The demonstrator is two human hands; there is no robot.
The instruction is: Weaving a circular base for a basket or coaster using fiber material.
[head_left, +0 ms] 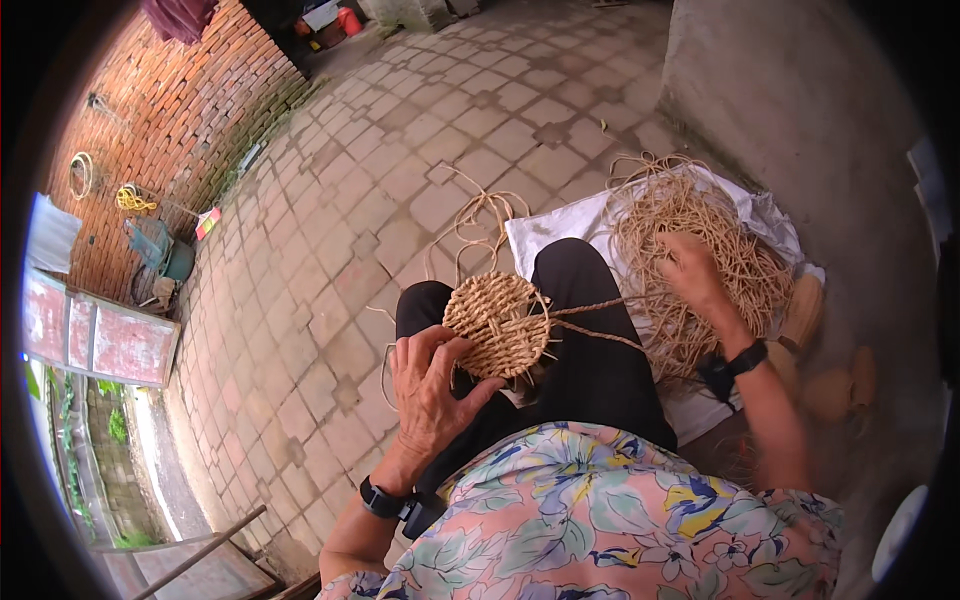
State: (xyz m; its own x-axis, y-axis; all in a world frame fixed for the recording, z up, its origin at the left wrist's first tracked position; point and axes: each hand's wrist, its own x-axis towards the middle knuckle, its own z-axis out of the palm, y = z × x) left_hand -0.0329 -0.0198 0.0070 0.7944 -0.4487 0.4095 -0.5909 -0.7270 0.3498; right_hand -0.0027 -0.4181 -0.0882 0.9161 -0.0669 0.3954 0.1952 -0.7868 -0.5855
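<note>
A round woven straw piece [498,320] rests over my knees, covered by black trousers [590,380]. My left hand [432,390] grips its lower left edge, thumb underneath and fingers at the rim. Loose twisted cords [605,303] run from its right side. My right hand [690,265] is raised to the right, fingers curled round what looks like one of these cords, over a large tangled heap of tan cord [730,220] lying on a white cloth [545,232].
A paved floor [300,300] surrounds me. Left are a brick wall [170,120], a green bucket [179,262] and weathered panels [100,330]. A plastered wall [780,90] rises at right. Loose cord [470,205] lies ahead; pale tan objects [830,390] sit beside the cloth.
</note>
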